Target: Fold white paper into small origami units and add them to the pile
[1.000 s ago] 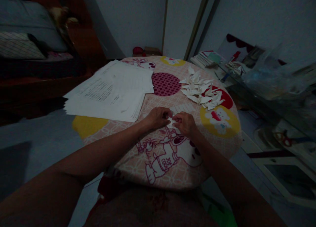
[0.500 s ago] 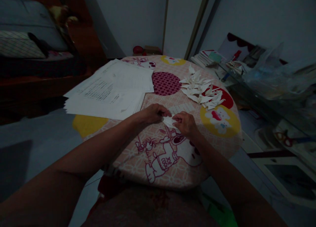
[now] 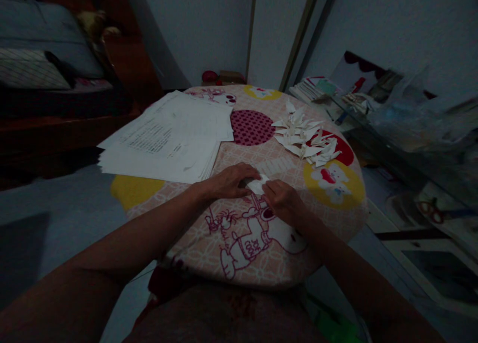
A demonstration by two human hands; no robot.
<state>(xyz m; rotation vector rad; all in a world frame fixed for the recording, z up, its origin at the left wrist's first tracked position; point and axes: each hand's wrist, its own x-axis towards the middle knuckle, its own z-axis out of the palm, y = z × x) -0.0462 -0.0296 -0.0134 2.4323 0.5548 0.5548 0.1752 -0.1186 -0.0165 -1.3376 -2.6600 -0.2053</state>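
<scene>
A small folded piece of white paper (image 3: 257, 185) is between my two hands, low over the patterned tablecloth (image 3: 194, 243). My left hand (image 3: 237, 179) has its fingers closed on the paper's left side. On the right side, my right hand (image 3: 281, 196) pinches the paper's edge with thumb and forefinger. The fingertips partly cover the paper, and its exact folds are too dim to make out. Beyond my right hand lies a cluster of folded white paper pieces (image 3: 298, 134), pointed like origami cranes.
A thick stack of printed sheets (image 3: 168, 134) covers the table's left side. To the right stands a glass-topped cabinet (image 3: 403, 154) with a plastic bag (image 3: 407, 114), a pile of booklets (image 3: 311, 89) and scissors (image 3: 431, 211). A wooden seat (image 3: 130, 74) holding bags is at the far left.
My left hand has shifted its grip, with the fingers stretched further over the paper. My right hand has turned slightly, knuckles more on top. The paper stays in nearly the same spot.
</scene>
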